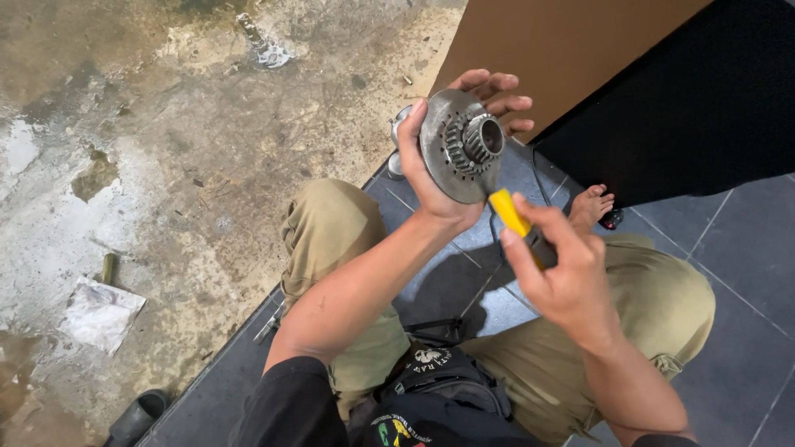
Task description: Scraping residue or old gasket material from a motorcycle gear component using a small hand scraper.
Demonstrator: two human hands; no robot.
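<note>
My left hand (447, 178) holds a round grey metal disc (451, 161) upright by its rim, thumb on the near edge and fingers behind the far edge. A toothed gear hub (479, 139) stands out from the disc's centre. My right hand (563, 269) grips a yellow-handled tool (509, 213), whose tip rests at the lower edge of the disc. Both hands are raised above my crossed legs in khaki trousers (331, 240).
I sit on dark grey floor tiles (729, 240) beside stained bare concrete (166, 165). A crumpled white wrapper (99, 313) lies on the concrete at left. A brown panel (563, 41) and a black surface (704, 108) stand behind. A small metal part (397, 132) sits behind the disc.
</note>
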